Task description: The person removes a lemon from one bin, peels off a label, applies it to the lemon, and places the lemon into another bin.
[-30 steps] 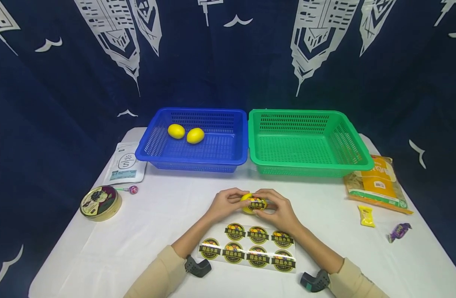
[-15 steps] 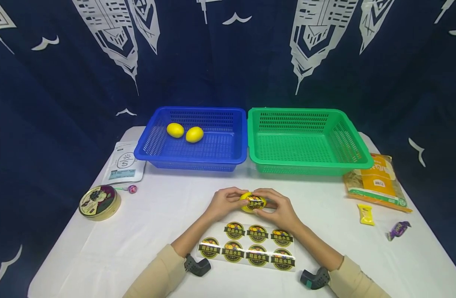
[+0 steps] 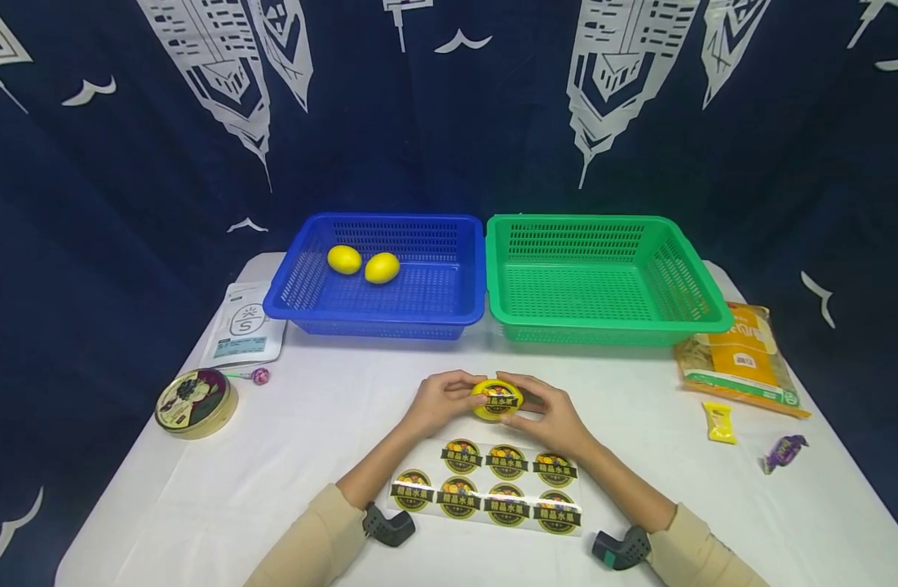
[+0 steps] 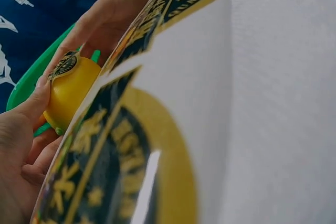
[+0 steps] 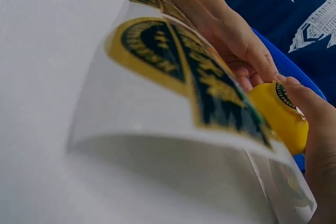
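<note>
A yellow lemon (image 3: 483, 412) is held between both hands above the white table, just behind a sheet of stickers (image 3: 419, 453). A round black-and-gold sticker (image 3: 502, 399) lies on its side facing the head camera. My left hand (image 3: 440, 403) grips the lemon from the left, its thumb at the sticker's edge. From the right my right hand (image 3: 554, 413) holds it with thumb and fingers. In the right wrist view, part of the sticker's edge (image 5: 299, 112) stands off the lemon (image 5: 270, 111). Part of the sheet (image 5: 131, 103) bows up off the table there.
Two lemons (image 3: 382, 268) lie in a blue basket (image 3: 375, 318). A green basket (image 3: 610, 328) stands beside it. On the left are a white pouch (image 3: 245, 326), a lollipop (image 3: 260, 376) and a round tin (image 3: 195, 403); on the right, an orange bag (image 3: 745, 359) and two wrapped candies (image 3: 720, 422).
Both hands keep their hold on the lemon. The lemon and its sticker have turned slightly, so the sticker faces the head camera more squarely. The sticker sheet stays in place.
</note>
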`<state>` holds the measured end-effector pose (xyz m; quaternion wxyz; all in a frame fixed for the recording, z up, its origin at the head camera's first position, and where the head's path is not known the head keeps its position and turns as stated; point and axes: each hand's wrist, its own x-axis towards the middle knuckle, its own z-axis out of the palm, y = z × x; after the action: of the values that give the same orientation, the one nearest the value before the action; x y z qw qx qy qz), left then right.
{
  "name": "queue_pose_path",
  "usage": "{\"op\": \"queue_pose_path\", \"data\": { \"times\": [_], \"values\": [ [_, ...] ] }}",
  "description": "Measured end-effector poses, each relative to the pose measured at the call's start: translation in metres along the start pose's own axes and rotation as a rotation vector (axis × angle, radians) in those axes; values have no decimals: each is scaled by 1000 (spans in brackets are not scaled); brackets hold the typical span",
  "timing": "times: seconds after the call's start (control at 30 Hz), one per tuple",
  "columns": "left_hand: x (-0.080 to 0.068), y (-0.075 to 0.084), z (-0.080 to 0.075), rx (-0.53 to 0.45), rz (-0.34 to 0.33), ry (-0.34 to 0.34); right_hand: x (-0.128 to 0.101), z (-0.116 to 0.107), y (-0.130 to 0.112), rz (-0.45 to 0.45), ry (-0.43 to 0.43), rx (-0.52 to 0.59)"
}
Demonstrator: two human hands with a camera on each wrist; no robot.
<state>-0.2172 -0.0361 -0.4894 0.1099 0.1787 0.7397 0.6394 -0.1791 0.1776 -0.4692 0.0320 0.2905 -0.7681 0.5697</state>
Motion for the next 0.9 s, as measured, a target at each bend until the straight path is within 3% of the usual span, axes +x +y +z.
{"op": "queue_pose_path", "data": {
  "times": [0.33,0.5,0.7,0.9],
  "values": [
    [0,-2,-1,-20,13,-9,2,0,-3,160,44,50],
    [-1,0,-3,-4,12,-20,3,-1,5,164,29,78],
    [0,0,-3,-1,3,-25,2,-7,25,198,-12,35],
    [0,-1,-3,-2,-12,-38,2,-12,28,202,-46,41]
  ]
}}
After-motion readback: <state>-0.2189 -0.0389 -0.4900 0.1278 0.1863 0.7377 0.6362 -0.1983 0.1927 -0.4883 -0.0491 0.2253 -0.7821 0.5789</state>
